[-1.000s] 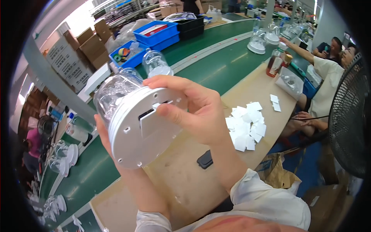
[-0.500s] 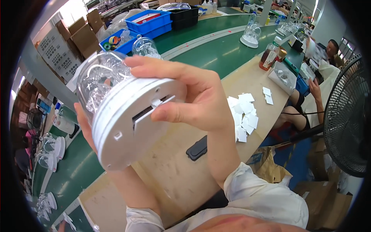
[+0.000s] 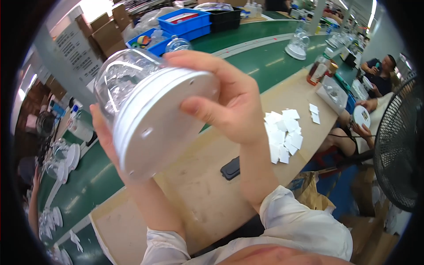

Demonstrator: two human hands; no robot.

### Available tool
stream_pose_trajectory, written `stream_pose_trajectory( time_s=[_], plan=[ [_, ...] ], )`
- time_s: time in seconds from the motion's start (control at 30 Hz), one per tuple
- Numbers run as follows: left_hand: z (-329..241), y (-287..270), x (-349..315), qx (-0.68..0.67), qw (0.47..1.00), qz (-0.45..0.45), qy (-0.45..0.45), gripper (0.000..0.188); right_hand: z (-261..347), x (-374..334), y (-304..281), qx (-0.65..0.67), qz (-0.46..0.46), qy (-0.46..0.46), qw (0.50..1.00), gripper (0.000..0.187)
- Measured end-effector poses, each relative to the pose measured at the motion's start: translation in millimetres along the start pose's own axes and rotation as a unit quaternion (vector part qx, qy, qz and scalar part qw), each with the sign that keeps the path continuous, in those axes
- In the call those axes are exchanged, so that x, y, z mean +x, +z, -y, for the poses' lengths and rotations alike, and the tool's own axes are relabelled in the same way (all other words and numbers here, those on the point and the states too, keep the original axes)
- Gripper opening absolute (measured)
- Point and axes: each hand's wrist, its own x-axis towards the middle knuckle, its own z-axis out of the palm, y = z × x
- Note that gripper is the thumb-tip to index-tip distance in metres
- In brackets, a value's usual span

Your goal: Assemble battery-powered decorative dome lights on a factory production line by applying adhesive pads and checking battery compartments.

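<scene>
A clear dome ornament (image 3: 128,70) with a round white base (image 3: 159,128) is held up tilted, its underside turned toward me. Shiny clear pieces show inside the dome. My left hand (image 3: 104,132) is closed round the far left side and lower rim, most of its fingers hidden behind. My right hand (image 3: 234,97) grips the upper right of the base, its fingers over the rim and its thumb against the underside. No open slot shows on the underside. Small white flat covers (image 3: 282,134) lie in a loose pile right of my right wrist.
A dark oblong case (image 3: 230,168) lies on the tan board (image 3: 194,194). Two white covers (image 3: 314,113), a bottle (image 3: 319,67) and a clear bag (image 3: 332,95) are farther right. A black fan (image 3: 397,141) stands at right, near co-workers. More domes (image 3: 297,46) stand on the green belt (image 3: 247,57).
The slot in the base's underside, partly uncovered before, is now closed by a flat cover. My right thumb has shifted up and right. A co-worker at right now holds a round white base.
</scene>
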Motion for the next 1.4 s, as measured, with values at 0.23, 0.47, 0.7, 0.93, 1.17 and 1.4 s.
stream_pose_trajectory(
  time_s=[0.23, 0.47, 0.7, 0.93, 1.17, 1.4],
  plan=[
    [7.9, -4.0, 8.4, 0.114, 0.979, -0.016, 0.168, 0.078, -7.6, -3.7, -9.9, 0.045, -0.057, 0.17, 0.983, 0.057],
    [12.6, -2.9, 8.8, 0.275, 0.918, -0.027, 0.286, 0.123, -21.5, -1.0, 8.8, -0.049, -0.053, 0.257, 0.964, 0.058],
    [19.5, 0.5, 13.1, 0.327, 0.9, 0.017, 0.287, 0.126, -21.6, 2.0, 1.5, -0.084, -0.075, 0.271, 0.956, 0.054],
    [21.0, -1.4, 11.7, 0.353, 0.886, 0.04, 0.299, 0.123, -20.6, 2.8, 0.6, -0.044, -0.086, 0.28, 0.955, 0.058],
    [10.9, 0.3, 6.1, 0.334, 0.904, 0.14, 0.228, 0.12, -15.2, 1.9, -15.1, 0.002, -0.131, 0.315, 0.94, 0.054],
    [18.3, 4.8, 3.9, 0.355, 0.885, 0.191, 0.231, 0.116, -20.9, 0.5, -33.1, 0.063, -0.149, 0.313, 0.936, 0.058]
  ],
)
